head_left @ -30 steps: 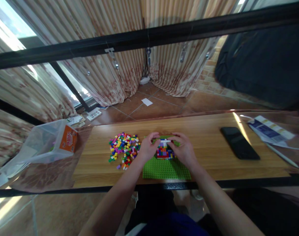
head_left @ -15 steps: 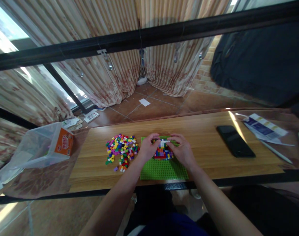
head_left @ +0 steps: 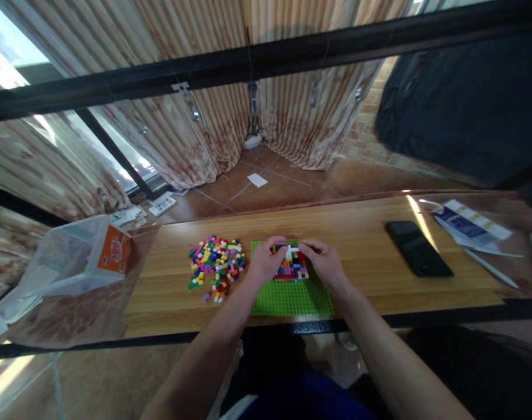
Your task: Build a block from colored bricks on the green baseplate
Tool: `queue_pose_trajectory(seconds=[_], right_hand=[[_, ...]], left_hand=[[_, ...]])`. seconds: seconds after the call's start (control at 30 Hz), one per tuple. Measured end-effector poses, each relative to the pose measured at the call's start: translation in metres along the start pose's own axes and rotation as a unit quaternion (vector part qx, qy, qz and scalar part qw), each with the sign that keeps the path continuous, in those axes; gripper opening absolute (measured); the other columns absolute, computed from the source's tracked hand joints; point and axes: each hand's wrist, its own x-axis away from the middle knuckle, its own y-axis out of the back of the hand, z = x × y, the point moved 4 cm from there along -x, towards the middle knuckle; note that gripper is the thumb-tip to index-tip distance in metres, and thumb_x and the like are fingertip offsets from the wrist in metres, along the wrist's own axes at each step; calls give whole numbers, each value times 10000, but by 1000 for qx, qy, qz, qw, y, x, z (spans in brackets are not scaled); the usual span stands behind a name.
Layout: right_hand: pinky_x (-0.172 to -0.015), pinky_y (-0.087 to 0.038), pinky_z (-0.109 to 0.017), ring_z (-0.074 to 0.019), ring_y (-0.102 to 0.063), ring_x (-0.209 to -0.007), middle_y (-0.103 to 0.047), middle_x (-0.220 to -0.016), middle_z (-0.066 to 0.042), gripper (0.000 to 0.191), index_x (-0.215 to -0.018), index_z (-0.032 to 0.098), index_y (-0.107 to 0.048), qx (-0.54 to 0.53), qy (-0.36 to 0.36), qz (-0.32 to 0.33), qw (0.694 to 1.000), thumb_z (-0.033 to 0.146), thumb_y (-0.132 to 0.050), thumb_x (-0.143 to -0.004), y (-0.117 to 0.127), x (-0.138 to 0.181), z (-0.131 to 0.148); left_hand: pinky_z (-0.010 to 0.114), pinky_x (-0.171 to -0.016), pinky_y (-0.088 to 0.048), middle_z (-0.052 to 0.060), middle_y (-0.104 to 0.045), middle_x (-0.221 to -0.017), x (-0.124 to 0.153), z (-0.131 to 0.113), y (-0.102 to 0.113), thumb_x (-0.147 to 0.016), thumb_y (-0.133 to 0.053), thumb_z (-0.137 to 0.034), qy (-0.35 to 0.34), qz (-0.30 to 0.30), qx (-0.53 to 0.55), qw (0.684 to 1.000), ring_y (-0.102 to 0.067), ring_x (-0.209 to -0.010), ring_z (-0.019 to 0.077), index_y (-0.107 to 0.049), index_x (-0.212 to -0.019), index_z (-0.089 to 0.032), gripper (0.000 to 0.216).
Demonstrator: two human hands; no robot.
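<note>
A green studded baseplate (head_left: 292, 300) lies on the wooden board in front of me. Near its far edge sits a flat patch of small multicoloured building bricks (head_left: 292, 271), with white ones along its upper side. My left hand (head_left: 266, 261) is closed at the patch's upper left, thumb and fingers against the bricks. At the upper right, my right hand (head_left: 325, 262) is closed too, its thumb and forefinger pinched by the white bricks. Fingertips hide whatever small piece may be between them. Left of the plate spreads a pile of loose coloured bricks (head_left: 220, 262).
A clear plastic tub (head_left: 69, 256) with an orange label stands at the far left. On the right lie a black phone (head_left: 418, 249), printed papers (head_left: 471, 227) and a white pen-like stick (head_left: 493, 269). A dark metal bar (head_left: 292, 58) runs across beyond the table.
My right hand's fingers have drawn slightly back to the right, uncovering more of the white bricks. The left hand stays nearly where it was. The view has shifted slightly.
</note>
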Motion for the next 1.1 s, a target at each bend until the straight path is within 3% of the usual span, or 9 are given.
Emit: queue_pose_trajectory(seconds=[0.23, 0.53, 0.63, 0.73, 0.87, 0.97, 1.1], right_hand=[[-695, -523, -326, -192, -659, -691, -752, -739, -47, 355, -732, 190, -770, -10, -26, -31, 999, 498, -806, -559, -2, -2, 0], [-726, -549, -357, -214, -689, -721, -768, -781, -61, 412, -764, 192, -774, 20, -17, -19, 999, 554, -795, -567, 0, -7, -7], [-734, -547, -355, -212, -686, -724, -767, -781, -55, 462, -777, 187, -770, 20, -19, -9, 1000, 583, -808, -541, -1, -7, -5], [-725, -544, -333, -196, -677, -724, -755, -771, -46, 506, -783, 181, -758, -24, -22, -7, 999, 620, -810, -538, 2, -4, 2], [-677, -535, -309, -174, -663, -690, -729, -742, -40, 525, -745, 183, -719, -85, -5, -87, 993, 676, -774, -573, 23, 3, 14], [-691, -530, -305, -170, -668, -722, -741, -795, -55, 475, -805, 182, -730, -58, 31, -134, 989, 623, -768, -633, 40, 19, 26], [-738, -540, -348, -206, -684, -776, -749, -817, -71, 369, -846, 193, -745, 51, 90, -93, 990, 550, -698, -765, 34, 56, 40]], left_hand=[[287, -794, -544, 41, -770, -937, 0, 3, -5, -810, -619, -207, 32, -17, 55, 998, -692, -837, 170, -760, -919, -178, 181], [262, -683, -528, 22, -764, -828, -3, 13, -10, -777, -645, -226, 57, -31, 67, 996, -658, -696, 145, -776, -886, -179, 176], [278, -705, -541, 24, -765, -826, -4, 10, -9, -785, -640, -218, 54, -29, 40, 997, -660, -691, 148, -773, -891, -175, 175], [326, -831, -553, 46, -773, -909, -2, 1, -3, -797, -642, -202, 26, -33, 18, 999, -698, -822, 178, -763, -929, -178, 180], [376, -982, -513, 91, -750, -1083, 13, -12, 26, -840, -640, -259, -14, -85, 29, 996, -689, -1025, 208, -732, -1041, -176, 236], [373, -954, -527, 91, -746, -1069, 42, -10, 61, -868, -610, -317, -25, -128, 30, 991, -689, -1006, 207, -711, -1071, -176, 266], [371, -930, -532, 89, -741, -1035, 96, 20, 118, -859, -597, -384, 10, -236, -33, 971, -685, -978, 213, -700, -1028, -175, 288]])
